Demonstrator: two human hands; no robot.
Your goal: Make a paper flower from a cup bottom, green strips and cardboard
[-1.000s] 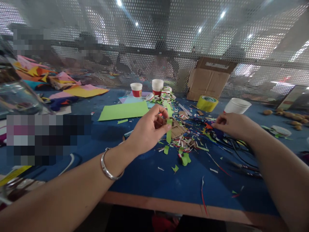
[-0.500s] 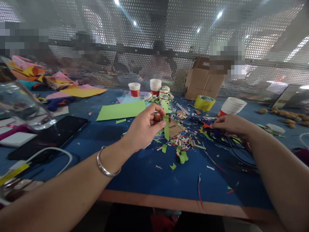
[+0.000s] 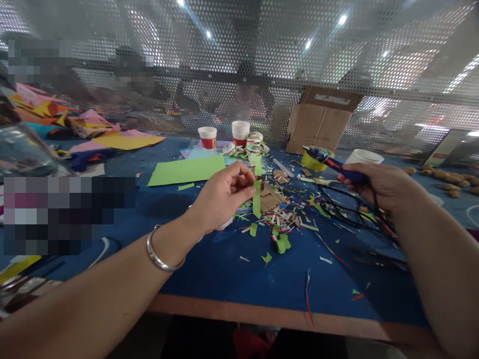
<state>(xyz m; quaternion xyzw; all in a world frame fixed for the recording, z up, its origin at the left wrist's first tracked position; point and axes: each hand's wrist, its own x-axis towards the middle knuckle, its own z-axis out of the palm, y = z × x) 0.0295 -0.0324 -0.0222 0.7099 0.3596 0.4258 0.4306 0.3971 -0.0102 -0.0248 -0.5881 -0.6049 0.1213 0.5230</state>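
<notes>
My left hand point(image 3: 223, 198) is raised over the blue table point(image 3: 232, 269) and pinches a small brown cardboard piece with a green paper strip point(image 3: 257, 198) hanging from it. My right hand point(image 3: 381, 187) is closed round the blue handle of a glue gun point(image 3: 337, 167), lifted above the table with its black cord point(image 3: 352, 214) trailing down. The gun's tip points left, in front of a yellow tape roll point(image 3: 312, 160). Between the hands lies a heap of paper and cardboard scraps point(image 3: 284, 214).
A green paper sheet point(image 3: 185, 170) lies left of the scraps. Red and white paper cups point(image 3: 224, 134) stand at the back, a white cup stack point(image 3: 364, 157) and a cardboard box point(image 3: 322, 122) to the right. Coloured paper point(image 3: 93, 134) is piled far left. A perforated screen point(image 3: 239, 65) backs the table.
My right hand has lifted the glue gun off the table and raised it. The left hand has stayed put with the cardboard piece and green strip.
</notes>
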